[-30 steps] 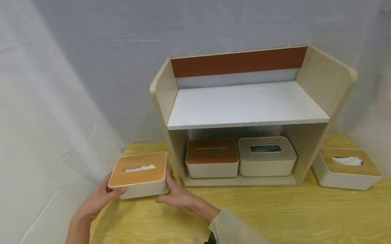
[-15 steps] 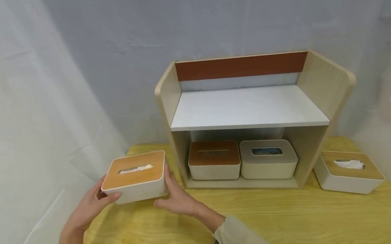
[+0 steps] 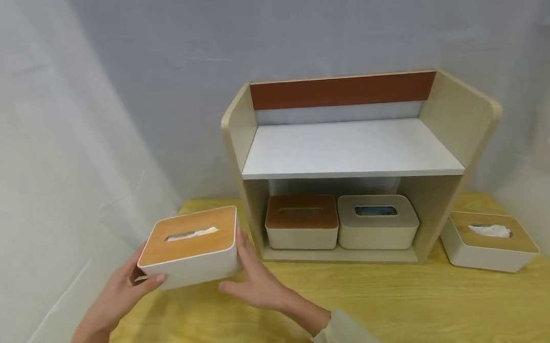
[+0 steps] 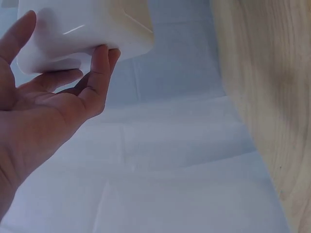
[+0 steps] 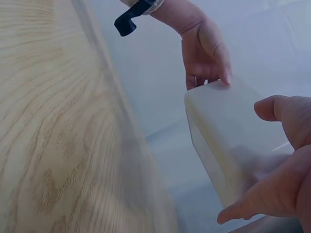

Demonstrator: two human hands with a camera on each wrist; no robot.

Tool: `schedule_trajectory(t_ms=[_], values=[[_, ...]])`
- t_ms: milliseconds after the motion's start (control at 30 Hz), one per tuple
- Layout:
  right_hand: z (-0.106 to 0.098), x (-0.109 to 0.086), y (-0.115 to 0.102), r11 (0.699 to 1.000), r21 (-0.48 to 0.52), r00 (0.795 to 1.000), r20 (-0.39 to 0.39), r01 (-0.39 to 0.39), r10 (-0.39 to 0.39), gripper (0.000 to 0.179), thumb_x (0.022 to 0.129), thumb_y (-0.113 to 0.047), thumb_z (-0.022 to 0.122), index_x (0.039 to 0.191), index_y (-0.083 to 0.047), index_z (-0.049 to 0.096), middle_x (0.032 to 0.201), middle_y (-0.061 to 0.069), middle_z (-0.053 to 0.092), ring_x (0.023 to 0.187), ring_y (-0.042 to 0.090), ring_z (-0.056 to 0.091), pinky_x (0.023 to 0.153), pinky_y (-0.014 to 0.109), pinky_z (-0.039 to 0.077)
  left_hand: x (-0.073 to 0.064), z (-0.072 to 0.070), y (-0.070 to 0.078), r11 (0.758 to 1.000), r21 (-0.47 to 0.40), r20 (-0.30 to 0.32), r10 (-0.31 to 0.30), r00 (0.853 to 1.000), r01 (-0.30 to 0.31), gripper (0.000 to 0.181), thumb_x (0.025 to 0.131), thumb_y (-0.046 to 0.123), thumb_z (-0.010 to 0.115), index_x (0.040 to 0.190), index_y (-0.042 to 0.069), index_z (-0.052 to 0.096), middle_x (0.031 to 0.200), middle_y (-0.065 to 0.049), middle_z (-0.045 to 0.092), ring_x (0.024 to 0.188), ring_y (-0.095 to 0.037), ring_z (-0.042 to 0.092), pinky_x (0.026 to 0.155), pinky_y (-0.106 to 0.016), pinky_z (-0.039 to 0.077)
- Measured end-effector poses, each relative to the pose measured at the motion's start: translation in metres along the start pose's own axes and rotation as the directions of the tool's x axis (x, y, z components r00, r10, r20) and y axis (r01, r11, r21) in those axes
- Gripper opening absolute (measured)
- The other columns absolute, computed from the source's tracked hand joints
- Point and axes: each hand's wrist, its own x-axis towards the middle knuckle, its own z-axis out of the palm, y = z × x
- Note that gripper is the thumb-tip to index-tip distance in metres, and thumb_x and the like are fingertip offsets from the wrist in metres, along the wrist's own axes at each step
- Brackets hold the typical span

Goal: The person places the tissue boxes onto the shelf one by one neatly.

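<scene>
Both hands support a white tissue box [image 3: 194, 272] with an orange-brown lid and a white tissue in its slot. It is raised off the table at the left, its left end tilted lower in the head view. My left hand [image 3: 114, 293] grips the left end, thumb on the front corner and other fingers round the side and underneath. Along the box's right side lie the straight fingers of my right hand [image 3: 264, 289]; its thumb stands away from the front face. The left wrist view shows bent fingertips [image 4: 100, 56] against the box's underside.
A two-tier shelf [image 3: 352, 147] stands on the yellow wood-grain table [image 3: 373, 310]. Its lower tier holds a brown-lidded tissue box [image 3: 302, 237] and a grey-lidded one [image 3: 379, 236]. A light-wood-lidded tissue box [image 3: 490, 251] sits right of the shelf. Pale sheeting [image 3: 72, 175] hangs close at the left.
Both hands have lifted the tissue box off the table and brought it slightly nearer. Its left end has swung left and dips lower in the view. The shelf's boxes stay put.
</scene>
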Motion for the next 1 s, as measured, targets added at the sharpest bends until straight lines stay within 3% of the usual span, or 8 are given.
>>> schedule_trajectory(t_ms=[133,300,367,500,600,767,1000], values=[[-0.005,-0.012,-0.008,1.0,-0.012,1.0,-0.024,0.013,-0.013,0.113,0.083,-0.033,0.071,0.154,-0.041,-0.015,0.166,-0.001,-0.011,0.151,0.019,-0.002,0.116,0.06,0.014,-0.003,0.003,0.012,0.999,-0.008,0.0,0.051,0.999,-0.051,0.081,0.095,0.004,0.065,0.16,0.014,0.019,0.129,0.025,0.049,0.097,-0.011,0.06,0.076,-0.026,0.055],[-0.01,-0.029,-0.016,0.998,-0.05,0.998,-0.047,0.049,-0.051,0.111,0.085,-0.034,0.071,0.156,-0.035,-0.014,0.165,-0.004,-0.014,0.151,0.02,-0.002,0.115,0.062,0.014,-0.008,0.009,0.027,0.997,0.004,-0.019,0.081,0.996,-0.081,0.08,0.093,0.002,0.066,0.159,0.016,0.023,0.133,0.021,0.05,0.099,-0.009,0.061,0.077,-0.026,0.055],[-0.012,-0.036,-0.018,0.997,-0.053,0.997,-0.051,0.048,-0.051,0.111,0.085,-0.034,0.071,0.156,-0.035,-0.014,0.164,-0.005,-0.017,0.151,0.022,-0.003,0.113,0.065,0.015,-0.011,0.012,0.034,0.996,0.009,-0.021,0.086,0.996,-0.086,0.081,0.093,0.001,0.067,0.159,0.017,0.024,0.137,0.012,0.05,0.1,-0.008,0.06,0.076,-0.026,0.055],[-0.015,-0.048,-0.019,0.997,-0.061,0.995,-0.085,0.055,-0.06,0.111,0.084,-0.03,0.07,0.157,-0.034,-0.014,0.163,-0.007,-0.018,0.151,0.024,-0.002,0.113,0.067,0.014,-0.013,0.019,0.047,0.994,0.004,-0.013,0.108,0.994,-0.108,0.082,0.092,0.001,0.067,0.159,0.019,0.024,0.147,-0.017,0.045,0.104,-0.006,0.058,0.078,-0.023,0.054],[-0.02,-0.055,-0.02,0.994,-0.073,0.988,-0.124,0.082,-0.09,0.111,0.084,-0.026,0.071,0.158,-0.03,-0.012,0.164,-0.008,-0.017,0.152,0.023,-0.003,0.116,0.062,0.013,-0.012,0.025,0.057,0.99,0.005,-0.008,0.142,0.99,-0.142,0.084,0.092,0.0,0.067,0.159,0.021,0.023,0.148,-0.026,0.041,0.107,-0.006,0.056,0.08,-0.021,0.053],[-0.03,-0.068,-0.024,0.989,-0.079,0.973,-0.186,0.127,-0.14,0.111,0.084,-0.019,0.072,0.158,-0.03,-0.011,0.164,-0.01,-0.015,0.152,0.018,-0.004,0.117,0.058,0.011,-0.01,0.035,0.072,0.983,0.033,-0.011,0.18,0.984,-0.179,0.085,0.091,0.0,0.068,0.159,0.023,0.023,0.148,-0.021,0.044,0.105,-0.006,0.057,0.08,-0.02,0.05],[-0.046,-0.082,-0.031,0.973,-0.101,0.937,-0.266,0.208,-0.228,0.113,0.083,-0.009,0.075,0.16,-0.026,-0.004,0.166,-0.004,-0.009,0.152,0.019,-0.001,0.118,0.053,0.011,-0.006,0.048,0.09,0.979,0.06,-0.036,0.195,0.98,-0.193,0.086,0.089,0.003,0.072,0.158,0.026,0.026,0.13,0.002,0.058,0.093,-0.01,0.06,0.076,-0.023,0.051]])
